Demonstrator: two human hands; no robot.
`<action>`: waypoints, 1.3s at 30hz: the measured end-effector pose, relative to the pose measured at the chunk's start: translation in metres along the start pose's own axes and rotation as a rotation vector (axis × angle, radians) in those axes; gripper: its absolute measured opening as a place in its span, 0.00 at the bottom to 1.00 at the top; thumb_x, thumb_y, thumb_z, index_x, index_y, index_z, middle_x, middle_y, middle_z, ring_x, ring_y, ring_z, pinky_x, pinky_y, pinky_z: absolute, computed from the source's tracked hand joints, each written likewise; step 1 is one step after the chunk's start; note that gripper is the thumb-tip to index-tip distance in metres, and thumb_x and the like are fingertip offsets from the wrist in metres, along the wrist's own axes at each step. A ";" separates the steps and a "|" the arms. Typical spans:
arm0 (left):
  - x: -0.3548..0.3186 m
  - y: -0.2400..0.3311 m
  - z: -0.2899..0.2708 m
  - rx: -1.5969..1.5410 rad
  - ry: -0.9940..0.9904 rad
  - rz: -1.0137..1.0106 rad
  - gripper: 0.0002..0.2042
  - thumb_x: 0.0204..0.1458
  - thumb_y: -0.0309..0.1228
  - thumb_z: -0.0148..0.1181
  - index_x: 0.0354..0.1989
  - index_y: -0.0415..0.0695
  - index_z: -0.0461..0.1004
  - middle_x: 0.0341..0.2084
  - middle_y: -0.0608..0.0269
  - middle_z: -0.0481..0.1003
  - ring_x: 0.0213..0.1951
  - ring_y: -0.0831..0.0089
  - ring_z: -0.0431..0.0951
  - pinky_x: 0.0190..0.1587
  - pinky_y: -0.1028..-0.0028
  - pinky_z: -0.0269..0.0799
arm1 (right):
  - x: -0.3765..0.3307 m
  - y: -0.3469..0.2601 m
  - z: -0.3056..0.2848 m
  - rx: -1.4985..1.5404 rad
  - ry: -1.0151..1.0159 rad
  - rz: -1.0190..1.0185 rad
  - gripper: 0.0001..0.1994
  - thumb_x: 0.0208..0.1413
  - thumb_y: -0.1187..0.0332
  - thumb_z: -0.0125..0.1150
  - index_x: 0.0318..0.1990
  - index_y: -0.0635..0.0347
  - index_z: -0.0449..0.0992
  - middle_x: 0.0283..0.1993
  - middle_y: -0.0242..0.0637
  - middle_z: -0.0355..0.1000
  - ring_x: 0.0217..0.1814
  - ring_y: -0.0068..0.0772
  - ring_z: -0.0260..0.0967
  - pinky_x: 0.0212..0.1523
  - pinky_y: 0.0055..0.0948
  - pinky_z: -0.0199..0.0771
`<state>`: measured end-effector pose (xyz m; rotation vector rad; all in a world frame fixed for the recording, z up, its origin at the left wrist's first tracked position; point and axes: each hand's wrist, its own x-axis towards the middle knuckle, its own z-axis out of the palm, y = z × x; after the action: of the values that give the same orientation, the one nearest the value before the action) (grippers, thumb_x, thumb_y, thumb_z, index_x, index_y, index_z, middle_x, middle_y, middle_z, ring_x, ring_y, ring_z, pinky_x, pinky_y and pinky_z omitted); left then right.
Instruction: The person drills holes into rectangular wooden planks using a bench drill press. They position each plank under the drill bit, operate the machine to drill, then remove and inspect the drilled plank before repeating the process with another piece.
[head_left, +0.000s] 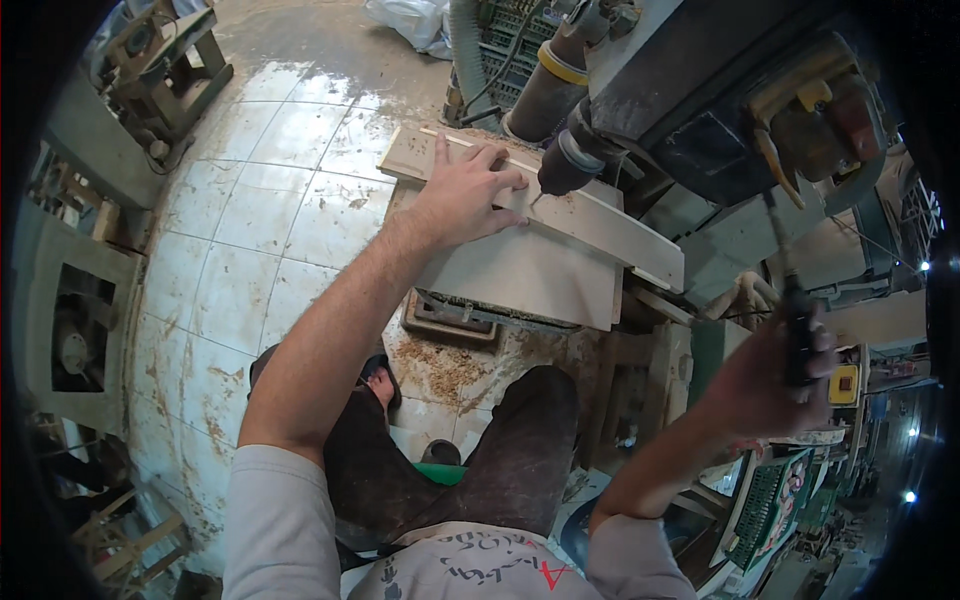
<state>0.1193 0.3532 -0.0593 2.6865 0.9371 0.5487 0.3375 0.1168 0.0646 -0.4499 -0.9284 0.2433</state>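
While the left hand [472, 195] lay splayed on the narrow board [620, 240], steadying rather than clasping it, the right hand [790, 370] was clenched round the lever's black handle [799, 335]! Right beside the left fingertips came the thin bit [537, 202] under its chuck [568, 165], down at the board; whether it had bitten in, you couldn't tell. Drilling looked under way, with crumbs of wood about; finished holes and those left couldn't be counted. Outward now: the board lay across a wider panel [520, 278], both ends overhanging. Tight on the right, machine and clutter crowding in; room to move lay left, over tiled floor [230, 270].
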 end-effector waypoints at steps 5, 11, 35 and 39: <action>0.003 -0.001 0.001 -0.005 0.016 0.014 0.23 0.48 0.50 0.62 0.49 0.54 0.73 0.56 0.56 0.63 0.62 0.59 0.61 0.63 0.32 0.35 | -0.012 0.011 0.006 -0.051 0.073 -0.030 0.10 0.52 0.66 0.41 0.22 0.57 0.65 0.36 0.39 0.72 0.57 0.50 0.64 0.64 0.53 0.54; 0.004 0.003 0.003 -0.004 0.004 0.025 0.23 0.47 0.51 0.62 0.50 0.56 0.73 0.56 0.56 0.63 0.63 0.59 0.60 0.63 0.32 0.35 | 0.067 -0.016 0.019 0.013 -0.065 -0.154 0.08 0.50 0.68 0.44 0.20 0.57 0.62 0.24 0.35 0.58 0.36 0.43 0.62 0.62 0.52 0.57; -0.034 -0.014 -0.030 -0.003 -0.011 0.010 0.24 0.43 0.47 0.67 0.49 0.54 0.72 0.57 0.57 0.65 0.62 0.59 0.62 0.63 0.35 0.40 | 0.228 0.046 0.107 -0.231 0.016 -0.152 0.08 0.54 0.64 0.50 0.34 0.59 0.63 0.34 0.36 0.61 0.41 0.36 0.62 0.56 0.43 0.62; -0.026 -0.012 -0.029 -0.013 -0.077 0.032 0.24 0.45 0.46 0.64 0.51 0.55 0.72 0.53 0.57 0.67 0.58 0.60 0.67 0.63 0.44 0.48 | 0.232 0.047 0.109 -0.245 0.014 -0.166 0.09 0.55 0.64 0.51 0.37 0.58 0.63 0.36 0.36 0.61 0.42 0.35 0.62 0.56 0.41 0.62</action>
<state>0.0811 0.3488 -0.0444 2.6942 0.8682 0.4526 0.3829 0.2774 0.2644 -0.5954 -0.9806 -0.0253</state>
